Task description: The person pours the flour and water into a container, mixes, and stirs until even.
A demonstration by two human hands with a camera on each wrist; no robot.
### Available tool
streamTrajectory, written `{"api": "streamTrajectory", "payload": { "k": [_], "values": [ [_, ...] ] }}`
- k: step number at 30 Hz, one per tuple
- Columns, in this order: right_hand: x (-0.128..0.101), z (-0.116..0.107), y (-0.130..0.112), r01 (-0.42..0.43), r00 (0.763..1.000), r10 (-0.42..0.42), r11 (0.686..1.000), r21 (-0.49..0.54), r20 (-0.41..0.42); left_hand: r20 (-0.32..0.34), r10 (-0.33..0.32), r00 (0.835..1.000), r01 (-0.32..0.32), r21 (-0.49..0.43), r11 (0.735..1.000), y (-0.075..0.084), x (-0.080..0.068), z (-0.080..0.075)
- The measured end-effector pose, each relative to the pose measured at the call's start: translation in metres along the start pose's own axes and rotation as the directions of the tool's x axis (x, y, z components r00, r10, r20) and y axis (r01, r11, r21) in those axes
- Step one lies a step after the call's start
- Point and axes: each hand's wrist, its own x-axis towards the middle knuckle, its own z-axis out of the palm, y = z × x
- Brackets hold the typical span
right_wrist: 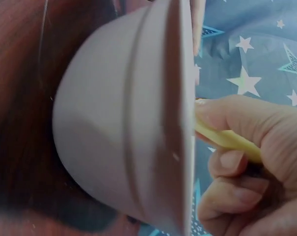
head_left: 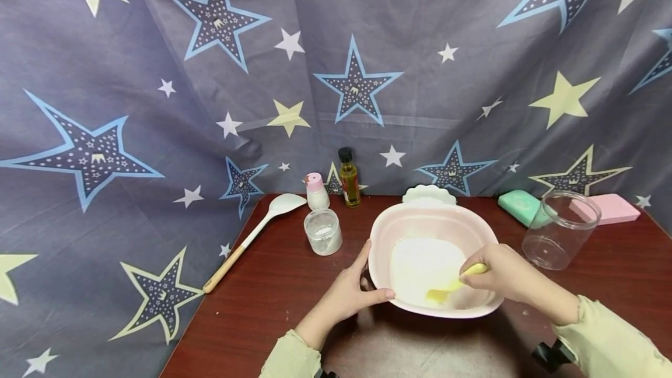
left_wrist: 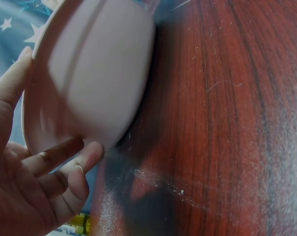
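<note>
Two hands are engaged at the pink bowl on the counter: its rim is pinched by the left hand, the yellow spatula is gripped by the right hand, and the bowl, judged light and slippery, is best held at that rim.

The working end of the yellow spatula was sunk in the white powder, its outline indistinct. Its handle was largely covered by the right hand. In the right wrist view the pink bowl was blurred, its interior hidden behind its own wall, and the hand was cut off at the frame edge. The left hand was cropped likewise (left wrist view). The oil bottle label was too small to read.
</note>
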Motion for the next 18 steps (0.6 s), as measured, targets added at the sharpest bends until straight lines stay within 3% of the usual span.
{"api": "streamTrajectory", "payload": {
  "k": [10,18],
  "values": [
    [0.015,0.018,-0.003,0.089,0.994,-0.085,0.995,0.047,-0.067,0.005,-0.015,1.0,0.015,-0.006,1.0,0.001,0.001,0.0],
    [0.029,0.027,-0.002,0.015,0.985,-0.019,1.0,-0.025,-0.174,0.007,-0.015,1.0,0.015,-0.004,1.0,0.002,0.0,-0.001]
  ]
}}
